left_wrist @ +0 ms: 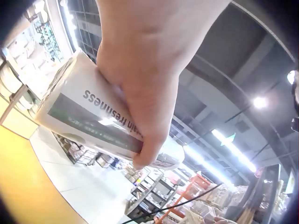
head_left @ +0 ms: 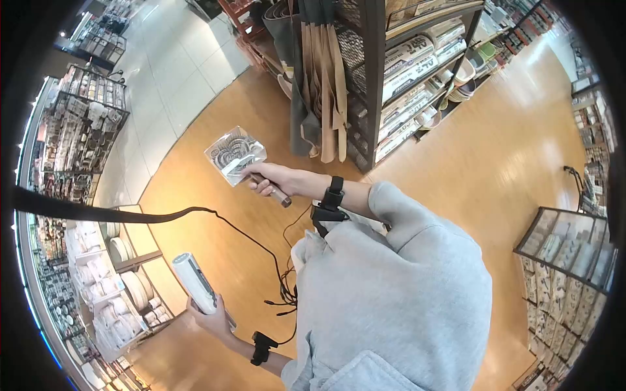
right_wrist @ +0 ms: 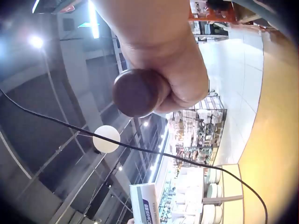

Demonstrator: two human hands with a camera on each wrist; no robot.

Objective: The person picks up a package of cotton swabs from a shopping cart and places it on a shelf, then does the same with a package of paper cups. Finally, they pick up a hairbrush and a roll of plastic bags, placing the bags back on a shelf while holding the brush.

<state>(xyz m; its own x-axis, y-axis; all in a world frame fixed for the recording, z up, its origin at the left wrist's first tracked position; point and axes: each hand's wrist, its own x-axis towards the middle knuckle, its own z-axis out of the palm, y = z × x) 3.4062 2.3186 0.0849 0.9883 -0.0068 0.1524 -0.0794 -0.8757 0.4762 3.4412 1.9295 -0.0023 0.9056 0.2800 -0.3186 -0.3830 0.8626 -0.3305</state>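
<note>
My left hand grips a long white package near its lower end. In the left wrist view the package has a dark grey band and the printed word "freshness", with my thumb lying across it. My right hand holds a utensil by its brown handle, fingers curled round it. A clear square plastic case covers the utensil's head, which shows grey curved lines inside. From the right wrist view, the handle's round brown end sticks out of the fist, while the case is hidden behind the hand.
Aprons hang at the end of a dark shelf rack stocked with rolled goods. White crockery fills a low display at the left. Black cables dangle before the grey hoodie, over an orange-brown floor.
</note>
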